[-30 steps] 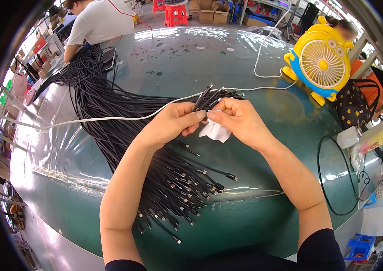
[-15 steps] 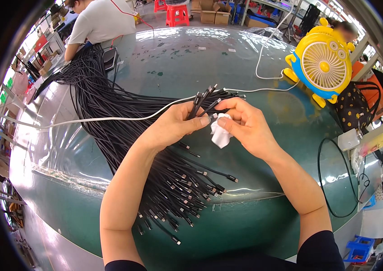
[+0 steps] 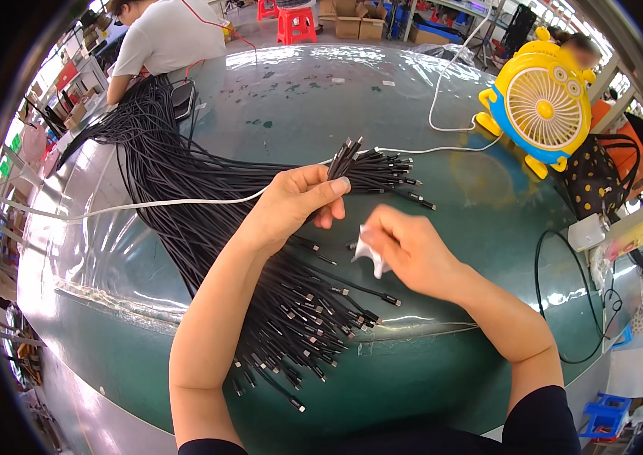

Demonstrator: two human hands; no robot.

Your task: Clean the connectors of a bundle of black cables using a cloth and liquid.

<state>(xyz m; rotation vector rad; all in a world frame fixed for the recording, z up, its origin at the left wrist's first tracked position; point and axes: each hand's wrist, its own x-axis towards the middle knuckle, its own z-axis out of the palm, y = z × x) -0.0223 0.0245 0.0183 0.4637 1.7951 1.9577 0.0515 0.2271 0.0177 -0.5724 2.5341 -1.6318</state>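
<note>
Your left hand [image 3: 308, 199] is closed, thumb pressed toward the curled fingers, around a small bunch of black plugs [image 3: 344, 161] whose tips point up out of your grip. Your right hand [image 3: 409, 252], a little blurred, is lower and apart from it, fingers bent in and nearly closed, with a white cloth [image 3: 371, 255] pinched between thumb and fingers. A dark plug tip shows just beside the cloth's left edge; you cannot tell from here whether the two touch.

The black cables [image 3: 162, 167] sweep across the bench [image 3: 412, 371] from its far left side and pass under your left forearm. One group of ends lies beyond your left hand, pointing right; a larger group fans out nearer you, between your forearms, metal tips showing. A white cord [image 3: 185, 201] runs over the cables and behind your left hand.

At the far right of the bench stands a yellow and blue fan [image 3: 543, 111], with a dark spotted bag [image 3: 600, 168] near it. A person in a white shirt [image 3: 173, 38] is at the far left.
</note>
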